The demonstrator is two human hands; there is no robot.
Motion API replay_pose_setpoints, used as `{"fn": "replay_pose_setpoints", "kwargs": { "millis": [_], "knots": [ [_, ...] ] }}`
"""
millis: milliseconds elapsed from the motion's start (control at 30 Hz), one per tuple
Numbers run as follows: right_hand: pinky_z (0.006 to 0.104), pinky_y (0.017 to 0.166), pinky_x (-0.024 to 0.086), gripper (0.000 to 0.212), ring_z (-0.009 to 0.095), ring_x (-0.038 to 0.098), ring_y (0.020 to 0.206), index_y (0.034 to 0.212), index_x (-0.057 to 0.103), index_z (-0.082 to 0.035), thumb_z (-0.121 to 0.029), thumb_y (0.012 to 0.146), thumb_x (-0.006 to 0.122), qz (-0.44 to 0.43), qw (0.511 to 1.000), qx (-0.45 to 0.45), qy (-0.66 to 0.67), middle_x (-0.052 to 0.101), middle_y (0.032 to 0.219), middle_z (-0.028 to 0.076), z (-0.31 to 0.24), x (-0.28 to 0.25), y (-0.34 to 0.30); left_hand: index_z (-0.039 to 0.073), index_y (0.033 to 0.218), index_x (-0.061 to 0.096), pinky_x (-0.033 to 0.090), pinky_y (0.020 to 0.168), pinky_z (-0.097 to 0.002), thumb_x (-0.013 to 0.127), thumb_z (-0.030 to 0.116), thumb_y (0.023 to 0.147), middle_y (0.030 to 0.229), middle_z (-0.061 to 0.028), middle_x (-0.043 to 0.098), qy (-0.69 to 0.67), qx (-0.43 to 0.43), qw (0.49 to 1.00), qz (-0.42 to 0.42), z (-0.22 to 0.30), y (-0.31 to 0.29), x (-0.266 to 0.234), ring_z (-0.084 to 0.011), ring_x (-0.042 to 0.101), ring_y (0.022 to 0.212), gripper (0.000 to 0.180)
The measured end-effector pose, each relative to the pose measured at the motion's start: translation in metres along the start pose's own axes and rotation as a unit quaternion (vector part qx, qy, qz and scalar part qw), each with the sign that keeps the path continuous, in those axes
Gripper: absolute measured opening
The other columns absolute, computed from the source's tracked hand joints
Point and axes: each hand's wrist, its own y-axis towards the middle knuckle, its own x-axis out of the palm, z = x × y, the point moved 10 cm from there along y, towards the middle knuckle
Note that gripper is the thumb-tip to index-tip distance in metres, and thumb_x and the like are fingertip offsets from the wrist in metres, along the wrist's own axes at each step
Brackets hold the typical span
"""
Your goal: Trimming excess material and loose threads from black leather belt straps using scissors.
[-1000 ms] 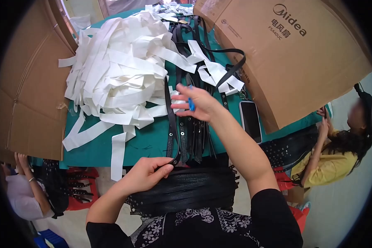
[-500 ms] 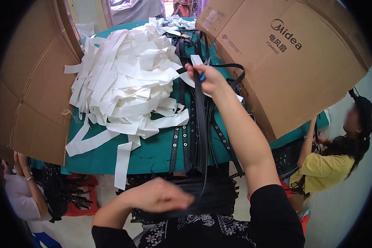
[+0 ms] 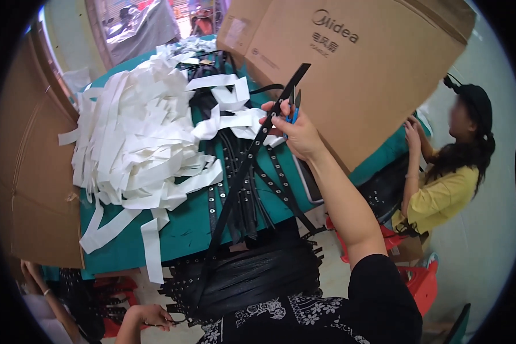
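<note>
My right hand [image 3: 297, 133], raised over the table, is closed round a long black strap with metal eyelets [image 3: 247, 155] and blue-handled thread snips [image 3: 292, 113]. The strap's cut end sticks up above the fingers; the rest slants down toward my lap. The snips' blades point upward, apart. Low at the left, my left hand [image 3: 152, 316] is closed by my lap; a thin dark piece shows at its fingertips, too small to name. Across my lap lies a thick bundle of black straps [image 3: 252, 275]. More eyelet straps [image 3: 235, 189] hang over the table's near edge.
A big heap of white fabric strips [image 3: 137, 132] covers the left of the green table [image 3: 120, 243]. Cardboard boxes stand left [image 3: 34, 172] and right [image 3: 350, 80]. A person in yellow [image 3: 441, 192] sits at the right, another person [image 3: 49, 312] at lower left. Red stools [image 3: 421, 286] stand nearby.
My left hand has moved down and left, away from the strap. The strap in my right hand now slants with its end upward and eyelets showing. The whole view has shifted.
</note>
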Motion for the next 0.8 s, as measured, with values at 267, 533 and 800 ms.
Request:
{"fn": "replay_pose_setpoints", "kwargs": {
  "millis": [267,533,800],
  "knots": [
    [0.0342,0.078,0.050,0.029,0.019,0.060,0.091,0.085,0.042,-0.016,0.012,0.079,0.047,0.033,0.984,-0.059,0.166,0.044,0.122,0.008,-0.024,-0.035,-0.063,0.010,0.103,0.065,0.045,0.078,-0.0242,0.068,0.028,0.076,0.091,-0.0022,0.067,0.048,0.014,0.998,0.036,-0.015,0.023,-0.022,-0.0099,0.060,0.082,0.033],
    [0.0354,0.075,0.051,0.043,0.015,0.055,0.080,0.100,0.049,-0.016,0.016,0.074,0.040,0.072,0.963,-0.047,0.257,0.046,0.121,0.007,-0.019,-0.035,-0.093,0.006,0.085,0.065,0.046,0.074,-0.0295,0.074,0.046,0.064,0.078,-0.0095,0.064,0.135,-0.045,0.982,0.124,0.012,0.023,-0.031,-0.0215,0.060,0.078,0.046],
    [0.0447,0.080,0.051,0.038,0.016,0.053,0.080,0.093,0.040,-0.014,0.017,0.070,0.041,0.006,0.928,0.034,0.371,0.043,0.090,0.003,0.022,0.039,-0.124,0.001,0.109,0.051,0.042,0.085,-0.0336,0.063,0.018,0.078,0.100,-0.0154,0.055,-0.012,0.530,0.668,0.522,0.345,-0.138,-0.085,-0.0278,0.054,0.096,0.038]
  ]
}}
